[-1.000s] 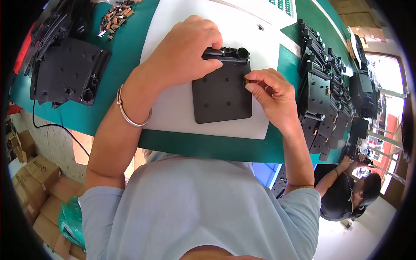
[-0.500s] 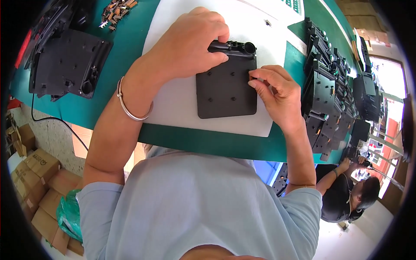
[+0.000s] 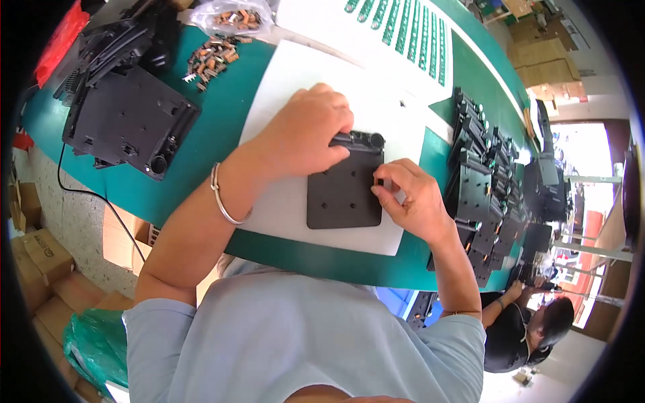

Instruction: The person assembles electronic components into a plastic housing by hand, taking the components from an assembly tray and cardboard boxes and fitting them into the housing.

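Observation:
A flat black plastic plate (image 3: 336, 201) with several small pegs and a round tube end along its far edge lies on the white sheet (image 3: 316, 74). My left hand (image 3: 312, 127) is closed over the plate's far edge, thumb and fingers gripping the tube-like rail (image 3: 363, 140). At the plate's right edge my right hand (image 3: 411, 198) pinches thumb and forefinger together around a small part, mostly hidden by the fingertips. Its kind cannot be made out.
Small copper-coloured parts (image 3: 213, 62) lie heaped beside a clear bag (image 3: 232, 17) of more. Black plates (image 3: 134, 117) are stacked at left, several black assemblies (image 3: 477, 188) at right. A white board (image 3: 376, 40) bears small green pieces. A co-worker (image 3: 527, 329) sits at far right.
The whole view has shifted, so the table and hands sit lower and more of the far table shows. Both hands keep about the same hold at the plate.

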Demonstrator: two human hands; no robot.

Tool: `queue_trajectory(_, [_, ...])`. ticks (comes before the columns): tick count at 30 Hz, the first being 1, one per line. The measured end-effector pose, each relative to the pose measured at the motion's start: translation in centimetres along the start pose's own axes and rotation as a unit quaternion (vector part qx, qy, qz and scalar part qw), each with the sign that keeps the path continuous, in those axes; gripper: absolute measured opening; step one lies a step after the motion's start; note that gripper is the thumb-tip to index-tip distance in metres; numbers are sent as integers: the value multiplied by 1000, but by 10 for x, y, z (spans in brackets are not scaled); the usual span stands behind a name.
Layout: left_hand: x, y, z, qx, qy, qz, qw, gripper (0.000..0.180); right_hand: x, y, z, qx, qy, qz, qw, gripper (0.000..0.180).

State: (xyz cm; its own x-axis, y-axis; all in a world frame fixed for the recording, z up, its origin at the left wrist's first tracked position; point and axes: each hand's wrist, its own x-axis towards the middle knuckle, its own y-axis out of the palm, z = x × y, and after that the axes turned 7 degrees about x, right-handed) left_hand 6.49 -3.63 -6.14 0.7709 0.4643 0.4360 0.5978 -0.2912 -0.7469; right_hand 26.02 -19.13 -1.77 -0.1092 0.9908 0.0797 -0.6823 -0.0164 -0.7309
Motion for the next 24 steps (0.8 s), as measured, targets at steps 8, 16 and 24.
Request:
queue_trajectory(8, [-4,-4,-4,-1,-30,23,999,26,80,-51,21,-73,-54,-47,995,15])
queue_trajectory(16, [3,-6,-7,-14,-40,48,998,25,174,-80,-29,-233,42,-43,971,12])
queue_trajectory(24, [1,-6,-6,-3,-35,28,999,19,202,-76,-32,-233,40,6,972,13])
